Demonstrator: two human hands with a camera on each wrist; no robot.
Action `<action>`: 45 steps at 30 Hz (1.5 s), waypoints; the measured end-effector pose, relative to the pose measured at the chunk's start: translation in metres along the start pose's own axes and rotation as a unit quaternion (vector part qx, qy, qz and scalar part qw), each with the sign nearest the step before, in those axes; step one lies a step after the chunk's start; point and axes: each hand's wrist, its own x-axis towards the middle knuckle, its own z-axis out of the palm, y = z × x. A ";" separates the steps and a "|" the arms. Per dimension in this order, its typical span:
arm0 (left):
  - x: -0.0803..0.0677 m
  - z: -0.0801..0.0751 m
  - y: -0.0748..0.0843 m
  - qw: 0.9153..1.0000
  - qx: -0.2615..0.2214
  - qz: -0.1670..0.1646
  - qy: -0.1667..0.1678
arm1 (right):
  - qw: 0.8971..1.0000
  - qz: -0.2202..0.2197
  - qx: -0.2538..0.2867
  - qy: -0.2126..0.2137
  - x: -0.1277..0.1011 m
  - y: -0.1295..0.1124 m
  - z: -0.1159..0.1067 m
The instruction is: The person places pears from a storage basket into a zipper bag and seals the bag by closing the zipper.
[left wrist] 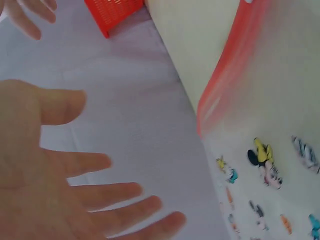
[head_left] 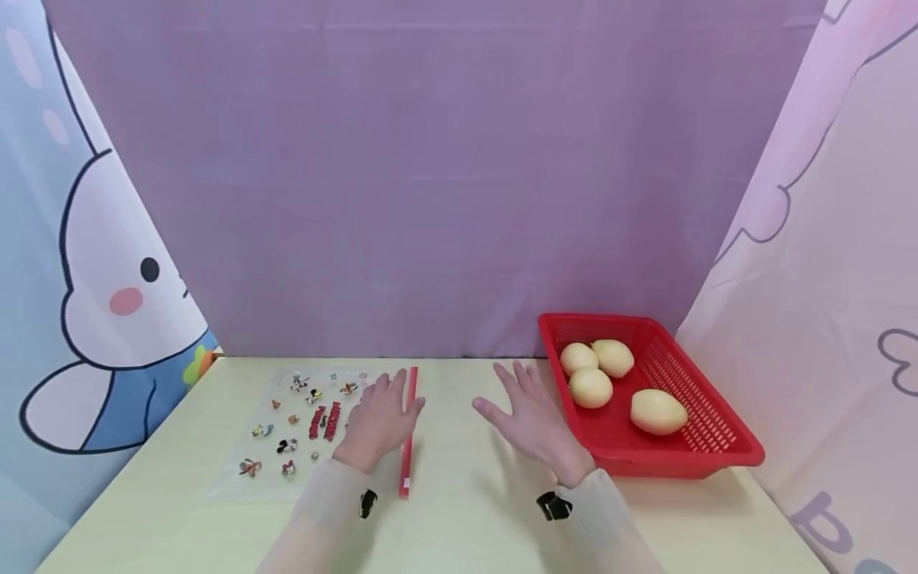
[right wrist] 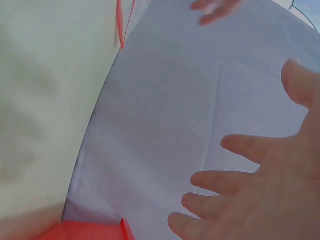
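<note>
My left hand hovers over the right side of a clear zip bag printed with small cartoon figures, its fingers spread and holding nothing. The bag lies flat on the table, with a red strip along its right edge. Fingers also spread and holding nothing, my right hand is above the table, just left of a red plastic basket. Inside the basket lie several pale yellow, rounded fruits or vegetables; their exact kind is unclear. Both hands show straight fingers in the wrist views.
The pale table runs back to a purple cloth. Printed cartoon curtains flank it, a blue and white one at left and a pinkish one at right. The basket stands near the right curtain.
</note>
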 end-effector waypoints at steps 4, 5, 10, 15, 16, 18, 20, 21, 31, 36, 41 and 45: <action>0.009 0.009 -0.003 0.999 0.015 -0.029 -0.036 | 0.999 0.001 0.048 0.006 0.003 -0.004 0.002; 0.011 0.012 -0.004 0.998 0.020 -0.035 -0.043 | 0.998 0.001 0.057 0.005 0.004 -0.005 0.003; 0.019 0.022 -0.004 0.996 0.041 -0.050 -0.059 | 0.996 -0.008 0.087 0.012 0.008 -0.006 0.010; 0.019 0.025 -0.002 0.994 0.051 -0.064 -0.068 | 0.992 -0.006 0.126 0.018 0.014 -0.008 0.018; 0.019 0.025 -0.002 0.994 0.055 -0.066 -0.071 | 0.991 -0.004 0.131 0.017 0.014 -0.009 0.019; 0.018 0.026 -0.002 0.993 0.060 -0.067 -0.077 | 0.990 -0.003 0.139 0.016 0.015 -0.010 0.022; 0.019 0.027 -0.002 0.992 0.065 -0.070 -0.079 | 0.989 0.001 0.149 0.016 0.015 -0.010 0.025; 0.020 0.028 -0.003 0.992 0.066 -0.070 -0.077 | 0.988 0.002 0.153 0.016 0.016 -0.010 0.026; 0.031 0.046 -0.009 0.990 0.110 -0.068 -0.062 | 0.983 0.004 0.181 0.027 0.022 -0.010 0.041; 0.031 0.042 -0.005 0.990 0.092 -0.080 -0.071 | 0.982 0.011 0.186 0.019 0.022 -0.012 0.044; 0.030 0.038 0.001 0.991 0.050 -0.079 -0.092 | 0.979 0.024 0.201 0.007 0.023 -0.012 0.047; 0.029 0.036 0.000 0.992 0.029 -0.084 -0.090 | 0.972 0.042 0.231 0.015 0.024 -0.012 0.051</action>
